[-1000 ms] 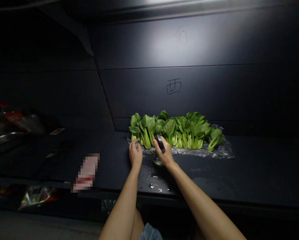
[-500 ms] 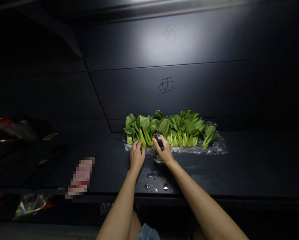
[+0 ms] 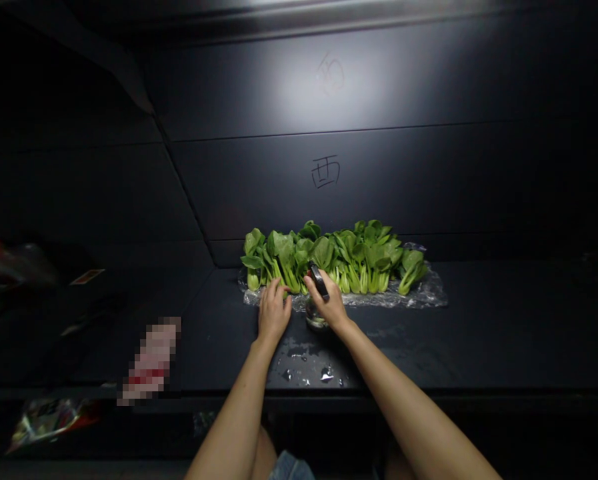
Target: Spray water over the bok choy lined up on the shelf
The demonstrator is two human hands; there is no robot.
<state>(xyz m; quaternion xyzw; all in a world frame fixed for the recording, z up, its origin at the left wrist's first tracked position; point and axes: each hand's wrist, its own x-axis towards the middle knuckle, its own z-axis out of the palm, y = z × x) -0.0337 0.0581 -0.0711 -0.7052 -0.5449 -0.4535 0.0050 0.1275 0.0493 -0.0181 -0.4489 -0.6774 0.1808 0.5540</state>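
Observation:
A row of green bok choy (image 3: 363, 257) lies on clear plastic film (image 3: 423, 293) against the back wall of a dark shelf. My right hand (image 3: 331, 303) is wrapped round the black head of a spray bottle (image 3: 315, 315), whose clear base stands on or just above the shelf in front of the bok choy; I cannot tell which. My left hand (image 3: 275, 310) is beside the stem ends at the left part of the row, fingers apart, nothing held. Whether its fingertips touch the stems or film is unclear.
Water drops (image 3: 327, 375) wet the dark shelf (image 3: 503, 333) near its front edge. A blurred-out pink item (image 3: 151, 360) sits at that edge on the left. A small card (image 3: 87, 277) and a red package (image 3: 3, 260) lie farther left; a bag (image 3: 49, 420) shows below.
The view has shifted slightly, so the shelf and bok choy appear a little farther left. Both hands stay nearly in place, the right still round the spray bottle.

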